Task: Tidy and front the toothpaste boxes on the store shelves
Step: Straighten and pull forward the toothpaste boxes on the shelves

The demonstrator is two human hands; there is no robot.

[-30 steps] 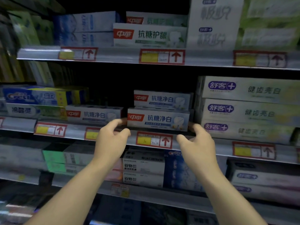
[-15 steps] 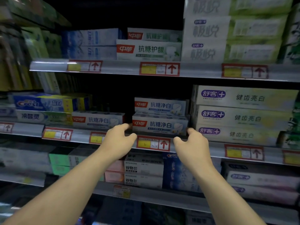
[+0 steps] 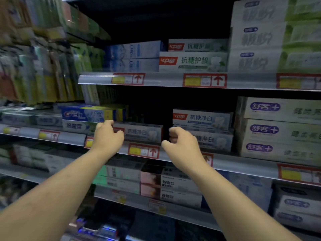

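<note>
On the middle shelf (image 3: 173, 156) lies a single white toothpaste box (image 3: 144, 133) with a red logo. My left hand (image 3: 107, 138) holds its left end, index finger on top and thumb over the logo. My right hand (image 3: 182, 145) hovers with curled fingers just off the box's right end, a thin dark gap between them. That hand partly covers the lower box of a stack of two matching boxes (image 3: 203, 119) to the right.
Large purple-logo boxes (image 3: 278, 129) fill the right of this shelf. A blue Crest box (image 3: 86, 113) and a green box sit to the left. More boxes stand on the upper shelf (image 3: 156, 80) and the lower shelf (image 3: 156, 204). Behind the single box the shelf is dark.
Both hands have left the lower box of the two-box stack and shifted left to the single box. The camera has moved closer and turned left.
</note>
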